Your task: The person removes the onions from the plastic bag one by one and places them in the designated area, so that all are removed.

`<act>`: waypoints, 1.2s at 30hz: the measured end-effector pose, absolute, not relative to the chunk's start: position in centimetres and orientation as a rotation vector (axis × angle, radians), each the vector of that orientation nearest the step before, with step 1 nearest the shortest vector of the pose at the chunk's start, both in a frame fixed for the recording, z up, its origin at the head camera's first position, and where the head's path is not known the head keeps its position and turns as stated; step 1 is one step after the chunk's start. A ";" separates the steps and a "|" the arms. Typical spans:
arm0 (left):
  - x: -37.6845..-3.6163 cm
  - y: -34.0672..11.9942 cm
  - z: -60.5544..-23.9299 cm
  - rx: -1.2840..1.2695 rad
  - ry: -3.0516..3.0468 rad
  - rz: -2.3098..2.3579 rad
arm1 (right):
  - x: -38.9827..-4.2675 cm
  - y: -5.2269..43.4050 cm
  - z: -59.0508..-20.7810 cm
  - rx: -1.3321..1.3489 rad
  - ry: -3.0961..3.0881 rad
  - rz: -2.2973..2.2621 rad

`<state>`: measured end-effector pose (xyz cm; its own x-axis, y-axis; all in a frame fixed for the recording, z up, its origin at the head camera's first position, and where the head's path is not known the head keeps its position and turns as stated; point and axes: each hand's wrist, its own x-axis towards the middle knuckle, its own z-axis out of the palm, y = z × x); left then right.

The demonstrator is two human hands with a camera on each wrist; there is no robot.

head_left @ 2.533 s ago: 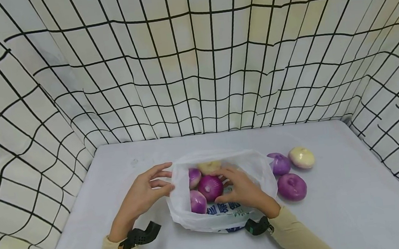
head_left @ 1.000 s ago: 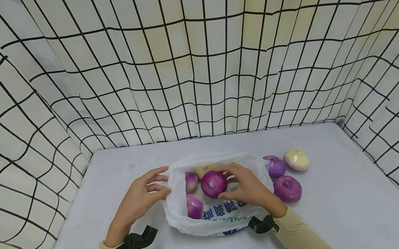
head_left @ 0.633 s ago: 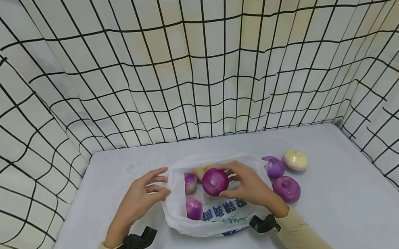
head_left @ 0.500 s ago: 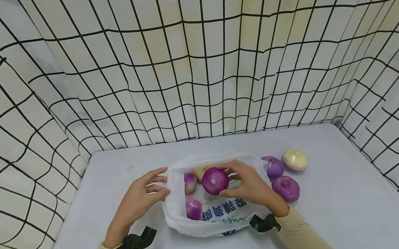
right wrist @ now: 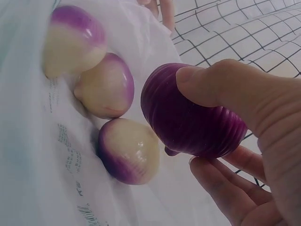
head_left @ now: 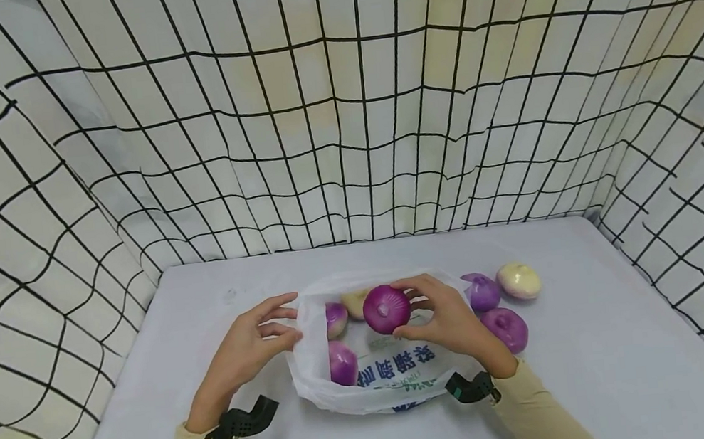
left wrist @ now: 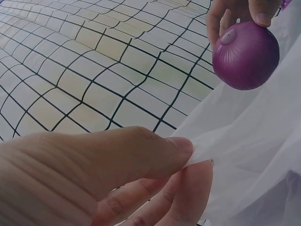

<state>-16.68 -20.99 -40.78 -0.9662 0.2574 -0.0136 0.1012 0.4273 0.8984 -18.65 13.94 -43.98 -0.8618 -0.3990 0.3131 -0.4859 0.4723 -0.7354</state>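
My right hand (head_left: 442, 312) grips a dark purple red onion (head_left: 387, 309) between thumb and fingers, holding it above the mouth of a white plastic bag (head_left: 402, 393). At the bag's left rim, thumb and fingertips of my left hand (head_left: 251, 347) pinch the thin plastic, seen close up in the left wrist view. Inside the bag, the right wrist view shows three rounded purple-and-cream vegetables, the nearest one (right wrist: 130, 151) just beyond the held onion. Blue printed characters show on the bag's inner side.
Right of the bag on the white table (head_left: 605, 364) lie a purple onion with a pointed tip (head_left: 482, 293), a cream-coloured one (head_left: 519, 280) and another purple one (head_left: 507, 330). Black netting (head_left: 342, 127) over pale walls surrounds the table's back and sides.
My right hand has lifted the red onion from among the vegetables inside the bag, moving up and slightly right. My left hand stays at the bag's left rim.
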 end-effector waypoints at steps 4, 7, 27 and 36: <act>-16.7 -21.0 -40.9 0.331 2.529 1.578 | -18.5 14.1 -43.9 0.781 -2.616 1.347; -16.7 -21.0 -40.9 0.340 2.531 1.578 | -18.4 14.3 -43.9 0.775 -2.617 1.342; -16.5 -20.9 -40.4 0.333 2.521 1.574 | -18.0 16.5 -42.9 0.686 -2.621 1.344; -16.4 -20.8 -40.4 0.346 2.521 1.578 | -17.9 17.4 -42.8 0.697 -2.583 1.311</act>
<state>-16.40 -20.83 -40.39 -0.9626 0.2710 -0.0022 0.1165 0.4209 0.8996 -17.91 17.43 -42.79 -0.8781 -0.3321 0.3444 -0.4741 0.5063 -0.7204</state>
